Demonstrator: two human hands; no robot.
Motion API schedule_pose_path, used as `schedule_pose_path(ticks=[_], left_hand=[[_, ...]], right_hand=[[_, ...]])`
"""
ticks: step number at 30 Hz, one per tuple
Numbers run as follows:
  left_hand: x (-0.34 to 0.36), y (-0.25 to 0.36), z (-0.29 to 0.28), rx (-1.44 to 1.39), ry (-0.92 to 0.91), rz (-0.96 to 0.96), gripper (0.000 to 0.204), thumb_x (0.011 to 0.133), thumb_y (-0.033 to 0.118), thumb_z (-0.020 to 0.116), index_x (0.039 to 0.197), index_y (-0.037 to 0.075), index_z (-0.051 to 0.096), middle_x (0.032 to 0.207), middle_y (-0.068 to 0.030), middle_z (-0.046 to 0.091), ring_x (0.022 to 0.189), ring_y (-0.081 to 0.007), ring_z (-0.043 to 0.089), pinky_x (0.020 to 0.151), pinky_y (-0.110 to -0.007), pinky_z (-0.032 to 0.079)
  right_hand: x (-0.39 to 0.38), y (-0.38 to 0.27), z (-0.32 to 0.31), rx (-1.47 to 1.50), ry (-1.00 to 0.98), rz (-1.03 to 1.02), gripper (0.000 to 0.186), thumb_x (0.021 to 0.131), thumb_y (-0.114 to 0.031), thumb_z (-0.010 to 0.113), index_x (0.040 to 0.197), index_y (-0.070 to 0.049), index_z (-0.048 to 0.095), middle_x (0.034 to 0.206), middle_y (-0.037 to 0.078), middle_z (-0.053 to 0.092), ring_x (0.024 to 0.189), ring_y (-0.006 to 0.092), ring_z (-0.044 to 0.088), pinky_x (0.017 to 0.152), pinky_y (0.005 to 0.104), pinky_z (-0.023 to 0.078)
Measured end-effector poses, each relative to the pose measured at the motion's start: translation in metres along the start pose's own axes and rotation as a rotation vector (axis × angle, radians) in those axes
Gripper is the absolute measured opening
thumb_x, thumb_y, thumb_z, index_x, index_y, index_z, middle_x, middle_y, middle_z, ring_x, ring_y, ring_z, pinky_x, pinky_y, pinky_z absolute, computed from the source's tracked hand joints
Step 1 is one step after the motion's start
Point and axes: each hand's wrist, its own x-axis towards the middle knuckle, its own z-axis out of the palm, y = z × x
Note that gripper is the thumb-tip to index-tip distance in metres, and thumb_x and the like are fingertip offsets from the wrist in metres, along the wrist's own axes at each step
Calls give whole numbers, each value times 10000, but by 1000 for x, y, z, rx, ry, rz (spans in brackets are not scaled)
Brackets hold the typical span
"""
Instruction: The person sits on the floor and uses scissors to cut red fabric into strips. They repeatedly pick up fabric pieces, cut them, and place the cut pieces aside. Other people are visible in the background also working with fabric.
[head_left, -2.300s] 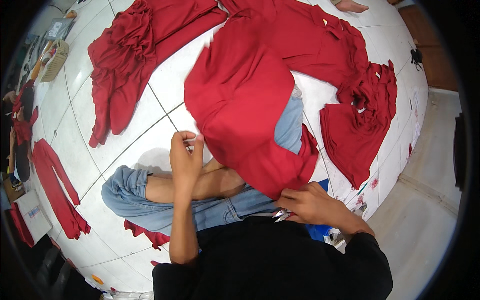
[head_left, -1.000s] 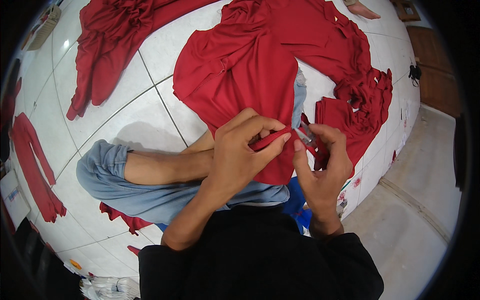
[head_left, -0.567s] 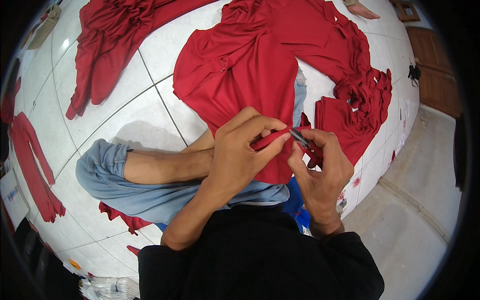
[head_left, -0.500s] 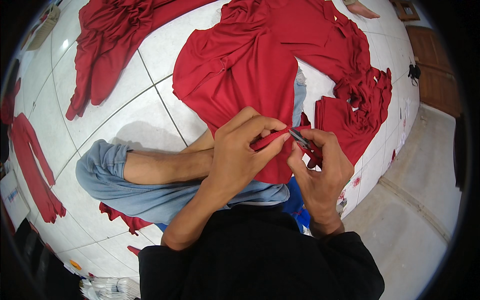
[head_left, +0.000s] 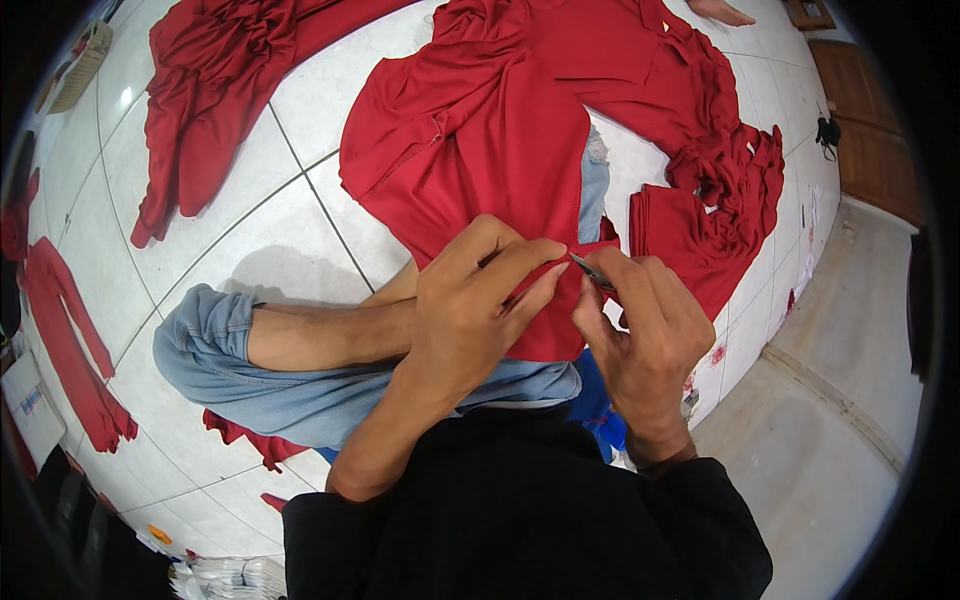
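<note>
A large red garment (head_left: pixel 480 150) lies spread over my lap and out across the floor. My left hand (head_left: pixel 475 285) pinches an edge of it between thumb and fingers. Close to its right, my right hand (head_left: pixel 645 310) is closed round small thread snips (head_left: pixel 590 272), whose grey pointed tips meet the pinched edge near my left fingertips. The handle is mostly hidden by my fingers. Beneath the cloth are my legs in light blue jeans (head_left: pixel 250 370).
More red clothes (head_left: pixel 215 110) lie at the far left, with a red sleeve-like piece (head_left: pixel 75 340) nearer. A bunched red pile (head_left: pixel 710 225) is at the right. A basket (head_left: pixel 82 68) stands far left, a wooden door (head_left: pixel 868 130) far right. Another person's foot (head_left: pixel 722 12) shows at the top.
The snips have turned, and my right fingers now cover more of them. My left fingers have shifted slightly on the cloth edge, with less folded cloth showing between them.
</note>
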Motion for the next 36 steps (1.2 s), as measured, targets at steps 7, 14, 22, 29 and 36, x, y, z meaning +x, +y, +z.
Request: schedule_pose_path(ticks=[7,14,22,29,36], left_hand=[[2,0,2,-72,23,-57,262,772,-14,873,1021,2,794,859,-87,682,740,-173,668,654,-283,508],[1,1,1,-21,23,-17,277,756,-20,878,1019,15,798,854,-87,672,735,-184,668,643,-292,511],[2,0,0,-9,28,-14,271,761,-11,881,1016,15,796,847,-78,665,734,-165,662,630,-286,499],[1,0,1,-59,25,-77,246,780,-8,874,1012,5,793,853,-66,679,737,-130,657,633,-257,487],[1,0,0,-65,26,-79,255,774,-11,869,1017,8,796,861,-72,687,742,-144,669,643,-264,505]], right_hand=[[-3,-1,4,99,70,21,339,758,63,825,1064,12,686,845,86,689,646,187,651,509,275,465],[-2,-3,4,85,48,27,336,752,62,827,1054,3,692,842,85,688,639,193,647,511,284,466],[1,-1,0,-18,-20,-22,325,741,70,825,1033,2,700,844,83,690,643,188,639,518,286,470],[-1,-2,5,150,82,13,331,771,76,818,1068,21,683,888,96,714,644,169,648,505,256,460],[-2,-3,7,131,58,17,341,769,65,824,1073,15,678,893,96,714,654,172,656,506,259,466]])
